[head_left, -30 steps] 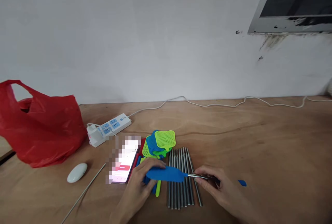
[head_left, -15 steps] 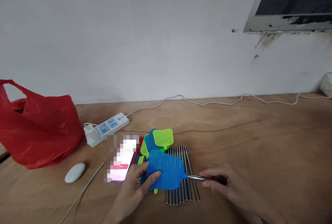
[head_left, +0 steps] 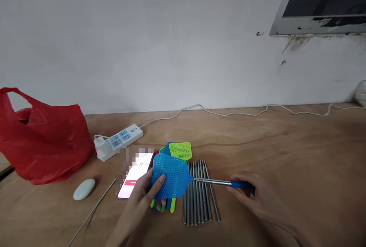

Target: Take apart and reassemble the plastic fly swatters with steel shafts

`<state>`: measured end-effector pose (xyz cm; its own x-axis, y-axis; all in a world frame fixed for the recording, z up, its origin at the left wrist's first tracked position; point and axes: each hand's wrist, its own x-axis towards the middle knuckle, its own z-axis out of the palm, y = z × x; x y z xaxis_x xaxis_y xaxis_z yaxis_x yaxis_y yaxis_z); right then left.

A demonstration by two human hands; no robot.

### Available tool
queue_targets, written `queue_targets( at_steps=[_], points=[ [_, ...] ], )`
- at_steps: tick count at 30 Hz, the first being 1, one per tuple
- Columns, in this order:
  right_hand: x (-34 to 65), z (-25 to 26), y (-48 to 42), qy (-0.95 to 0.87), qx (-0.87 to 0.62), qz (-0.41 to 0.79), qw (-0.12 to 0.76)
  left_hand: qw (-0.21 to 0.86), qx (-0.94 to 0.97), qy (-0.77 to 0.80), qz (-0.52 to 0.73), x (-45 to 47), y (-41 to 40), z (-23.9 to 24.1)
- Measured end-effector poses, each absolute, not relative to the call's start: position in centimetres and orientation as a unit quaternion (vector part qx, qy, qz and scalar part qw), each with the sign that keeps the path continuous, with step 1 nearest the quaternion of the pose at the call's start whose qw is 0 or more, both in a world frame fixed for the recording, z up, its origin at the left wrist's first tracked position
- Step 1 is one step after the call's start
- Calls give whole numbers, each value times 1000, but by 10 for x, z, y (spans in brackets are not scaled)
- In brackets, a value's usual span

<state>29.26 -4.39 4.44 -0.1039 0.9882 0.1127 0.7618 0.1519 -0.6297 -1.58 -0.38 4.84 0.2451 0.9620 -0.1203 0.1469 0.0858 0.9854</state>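
My left hand (head_left: 140, 197) pinches the edge of a blue mesh swatter head (head_left: 168, 175), thumb on top. A thin metal rod (head_left: 211, 181) runs from that head to a blue handle (head_left: 243, 184), which my right hand (head_left: 257, 201) grips. The swatter hovers over a row of several bare metal rods (head_left: 198, 193) lying side by side on the wooden table (head_left: 286, 151). Behind it lies a stack of green and blue swatter heads (head_left: 180, 150), with coloured handle pieces (head_left: 164, 206) under my left fingers.
A phone (head_left: 134, 176) with a lit screen lies left of the heads. Further left are a white oval object (head_left: 84, 189), a long thin rod (head_left: 91, 212), a white power strip (head_left: 118, 141) and a red plastic bag (head_left: 42, 144). A white cable (head_left: 234, 113) runs along the wall.
The swatter's rod has been drawn out longer: my left hand carried the blue head left, my right hand moved right on the blue handle. The head turned from edge-on to flat.
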Motion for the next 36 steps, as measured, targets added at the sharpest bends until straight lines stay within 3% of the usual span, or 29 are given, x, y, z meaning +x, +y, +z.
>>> queue_targets(
  at_steps=[6, 10, 15, 21, 26, 31, 36],
  points=[
    [306, 31, -37, -717, -633, 74, 284, 557, 515, 528, 381, -32, -4, 39],
    [332, 21, -34, -692, -645, 50, 320, 487, 488, 578, 435, -57, 0, 44],
    [315, 32, -26, -694, -630, 0, 348, 525, 499, 547, 421, -45, 0, 46],
    [270, 37, -32, -747, -612, 38, 255, 575, 489, 514, 407, -23, -7, 38],
    [286, 25, -40, -728, -645, -23, 232, 595, 467, 528, 386, -40, -4, 41],
    [332, 15, -45, -679, -673, -8, 294, 514, 428, 586, 458, -75, 5, 46],
    [320, 16, -38, -688, -658, 23, 305, 567, 431, 570, 410, -55, 2, 45]
  ],
)
